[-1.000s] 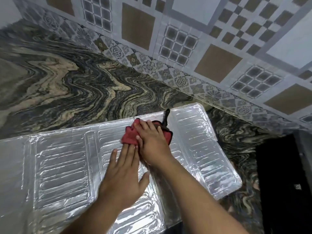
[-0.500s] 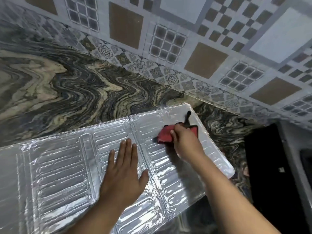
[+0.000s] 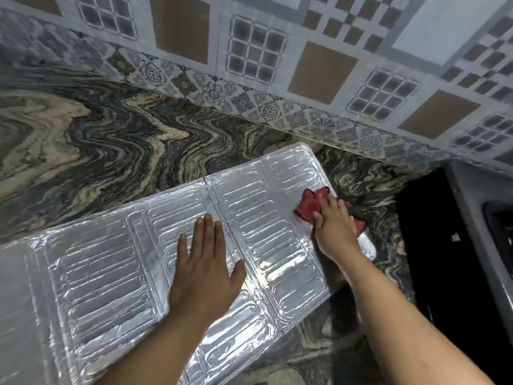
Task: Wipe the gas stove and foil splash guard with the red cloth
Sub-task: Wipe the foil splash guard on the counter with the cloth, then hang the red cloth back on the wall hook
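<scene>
A swirled dark-and-cream stone counter [image 3: 116, 140] ran to a tiled wall [image 3: 319, 51] patterned with tan squares, grey grids and a floral border strip. At the right, a black surface [image 3: 433, 245] adjoined the counter.

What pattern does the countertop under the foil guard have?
Swirling marble-like bands of black, grey and beige on the countertop, seen best in the head view.
</scene>
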